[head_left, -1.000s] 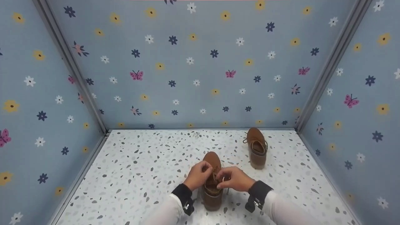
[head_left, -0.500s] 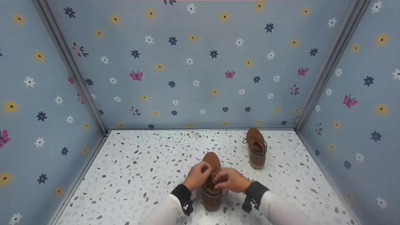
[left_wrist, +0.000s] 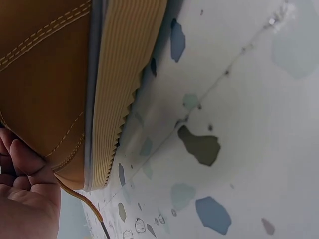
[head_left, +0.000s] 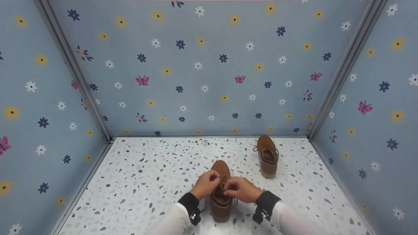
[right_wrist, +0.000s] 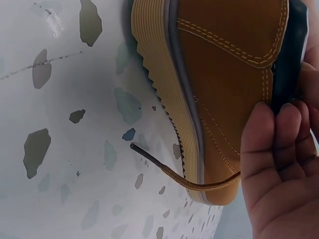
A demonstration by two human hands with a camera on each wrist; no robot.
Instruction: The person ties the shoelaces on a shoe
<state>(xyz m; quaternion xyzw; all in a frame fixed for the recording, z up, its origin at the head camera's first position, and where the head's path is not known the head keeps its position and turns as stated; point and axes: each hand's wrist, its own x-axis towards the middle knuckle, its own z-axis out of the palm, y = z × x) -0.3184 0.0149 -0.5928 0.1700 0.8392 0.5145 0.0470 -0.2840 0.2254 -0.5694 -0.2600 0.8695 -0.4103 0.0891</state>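
Note:
A brown lace-up shoe (head_left: 221,213) stands on the speckled floor, toe pointing away. Over its lacing, my left hand (head_left: 205,184) has thumb and fingertips together, pinching the lace. From the opposite side my right hand (head_left: 244,190) also pinches the lace above the shoe's opening, close to the left one. In the left wrist view a lace end (left_wrist: 85,200) hangs below the left hand (left_wrist: 30,194). Another tipped lace end (right_wrist: 199,187) trails from beside the right hand (right_wrist: 279,164) in the right wrist view. The fingers partly hide the lacing.
A matching brown shoe (head_left: 268,166), its lace in a bow, stands farther back on the right. Flower-patterned panels (head_left: 209,75) enclose the white speckled floor (head_left: 147,176) at the back and both sides. Grey metal strips (head_left: 339,71) run along the corners.
My right hand has moved slightly left, closer to the left hand over the lacing. The left hand stays almost in place. The view has tilted up a little.

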